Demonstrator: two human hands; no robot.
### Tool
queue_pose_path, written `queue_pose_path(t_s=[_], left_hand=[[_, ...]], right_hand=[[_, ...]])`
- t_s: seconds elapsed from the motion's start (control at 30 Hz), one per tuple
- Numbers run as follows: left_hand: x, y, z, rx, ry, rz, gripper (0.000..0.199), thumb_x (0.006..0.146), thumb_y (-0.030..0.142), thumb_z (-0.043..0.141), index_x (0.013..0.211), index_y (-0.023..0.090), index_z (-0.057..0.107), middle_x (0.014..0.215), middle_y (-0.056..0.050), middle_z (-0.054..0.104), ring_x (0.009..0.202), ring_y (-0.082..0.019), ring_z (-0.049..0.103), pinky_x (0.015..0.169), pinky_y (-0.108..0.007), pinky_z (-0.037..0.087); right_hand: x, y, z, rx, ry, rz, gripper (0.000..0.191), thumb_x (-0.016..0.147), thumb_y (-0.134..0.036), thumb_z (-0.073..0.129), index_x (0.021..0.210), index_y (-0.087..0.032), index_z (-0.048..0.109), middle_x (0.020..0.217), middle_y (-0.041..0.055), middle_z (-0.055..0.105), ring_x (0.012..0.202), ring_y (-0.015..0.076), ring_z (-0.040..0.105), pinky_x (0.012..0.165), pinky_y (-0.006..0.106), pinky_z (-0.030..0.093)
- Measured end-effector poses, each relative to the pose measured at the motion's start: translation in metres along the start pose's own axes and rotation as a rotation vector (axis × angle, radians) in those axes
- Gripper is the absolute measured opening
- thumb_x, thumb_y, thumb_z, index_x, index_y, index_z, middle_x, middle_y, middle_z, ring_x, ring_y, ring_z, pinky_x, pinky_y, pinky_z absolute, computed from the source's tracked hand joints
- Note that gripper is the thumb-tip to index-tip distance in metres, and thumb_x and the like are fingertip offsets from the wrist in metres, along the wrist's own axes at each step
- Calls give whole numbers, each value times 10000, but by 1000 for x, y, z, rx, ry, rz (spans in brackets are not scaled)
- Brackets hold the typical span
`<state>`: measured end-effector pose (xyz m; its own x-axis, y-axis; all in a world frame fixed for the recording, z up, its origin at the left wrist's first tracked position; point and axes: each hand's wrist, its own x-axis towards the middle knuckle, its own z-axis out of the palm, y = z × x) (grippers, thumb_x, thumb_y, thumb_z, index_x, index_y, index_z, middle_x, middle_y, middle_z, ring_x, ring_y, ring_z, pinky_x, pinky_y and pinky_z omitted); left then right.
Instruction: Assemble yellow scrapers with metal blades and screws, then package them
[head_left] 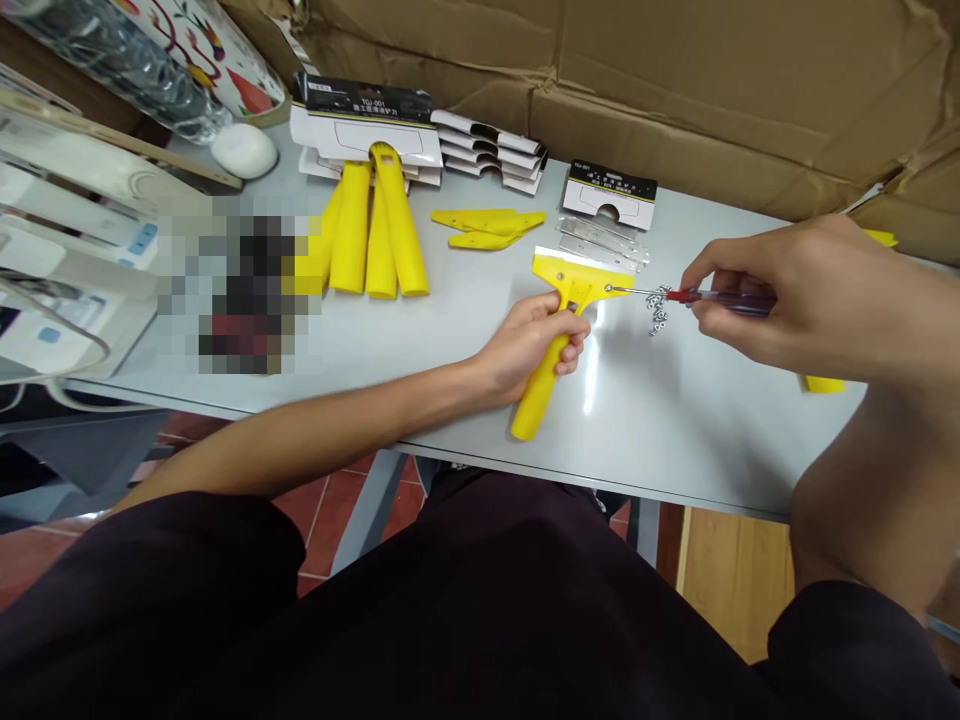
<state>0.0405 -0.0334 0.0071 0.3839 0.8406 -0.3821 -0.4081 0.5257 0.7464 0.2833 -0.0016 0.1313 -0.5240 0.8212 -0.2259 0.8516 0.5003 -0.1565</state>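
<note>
A yellow scraper [538, 392] with a metal blade along its wide head is gripped at the neck by my left hand [534, 345], fingers wrapped round the handle. My right hand [780, 290] pinches a screwdriver [727, 298] with a red and dark handle. Its thin shaft points left, and the tip meets the screw [608, 288] at the right of the scraper head. Another screw [560, 276] sits at the left of the head. Under the shaft lies a small pile of loose screws [658, 322]. Clear-wrapped blades [600, 240] lie just behind the scraper.
Yellow handles [349, 230] lean by a stack of packaging cards [367, 130]; more folded cards [495, 150] stand beside them. Flat yellow pieces [487, 228] lie mid-table. One card [609, 195] rests behind the blades. Cardboard [675, 100] walls the back. A power strip [67, 230] is at left.
</note>
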Motion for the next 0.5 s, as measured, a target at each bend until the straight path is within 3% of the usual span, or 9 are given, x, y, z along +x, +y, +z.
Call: queue_pose_path(t_s=[0.13,0.5], left_hand=[[0,-1,0,10,2,-2,211,845,66,670,739,179,526,662,16,552,514,-61,490,451,-202,362],[0,0,2,-1,3,-4,211,835,57,664,731,179,526,658,13,558,507,-60,483,448,-201,364]], right_hand=[[-1,-1,1,-8,37,-2,221,942,-360,567,1056,-309,750,608,-46,669,538,191,591,596,368,430],[0,-6,-2,18,-24,35,174,980,-300,605,1064,-295,757,630,-4,669,597,212,615,628,387,423]])
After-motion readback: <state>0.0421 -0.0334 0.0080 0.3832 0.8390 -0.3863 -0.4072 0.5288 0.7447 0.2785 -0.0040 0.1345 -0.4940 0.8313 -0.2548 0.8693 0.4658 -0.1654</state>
